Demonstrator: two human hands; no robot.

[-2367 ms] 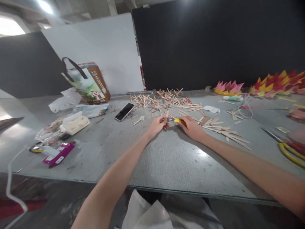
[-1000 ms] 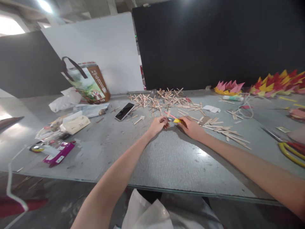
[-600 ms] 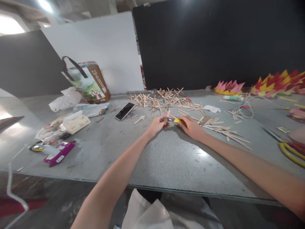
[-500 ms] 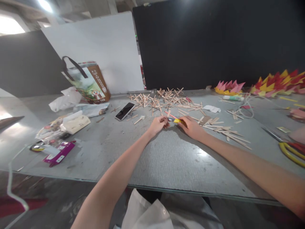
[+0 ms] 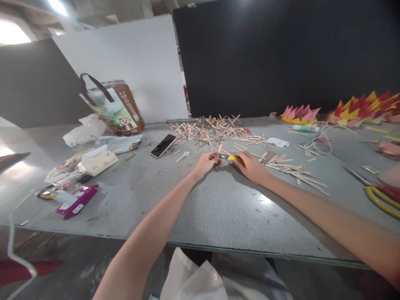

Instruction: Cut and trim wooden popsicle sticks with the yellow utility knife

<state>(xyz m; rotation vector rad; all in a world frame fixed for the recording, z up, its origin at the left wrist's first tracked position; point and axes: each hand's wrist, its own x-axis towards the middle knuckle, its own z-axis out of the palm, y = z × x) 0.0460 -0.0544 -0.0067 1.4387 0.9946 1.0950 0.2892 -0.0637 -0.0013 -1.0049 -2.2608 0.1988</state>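
My left hand (image 5: 207, 163) is closed on a thin wooden craft stick (image 5: 220, 148), whose end points up past the fingertips. My right hand (image 5: 251, 167) grips a yellow utility knife (image 5: 232, 158), its dark front end close to the left fingers and the stick. Whether the blade touches the wood is too small to tell. A thin red-and-white strip (image 5: 222, 150) shows just beyond the knife. Behind both hands lies a heap of crossed craft sticks (image 5: 218, 129), and loose flat sticks (image 5: 300, 171) spread out right of my right hand.
A phone (image 5: 163, 146) lies left of the heap. Farther left are a carrier bag (image 5: 117, 109), plastic wrappings and a purple packet (image 5: 78, 202). To the right are yellow-handled scissors (image 5: 379, 201), a glue stick (image 5: 305, 128), a white cord and folded paper pieces (image 5: 359, 110).
The craft stick in my left hand has tilted very slightly. Both hands stay in nearly the same place, and the knife remains in my right hand.
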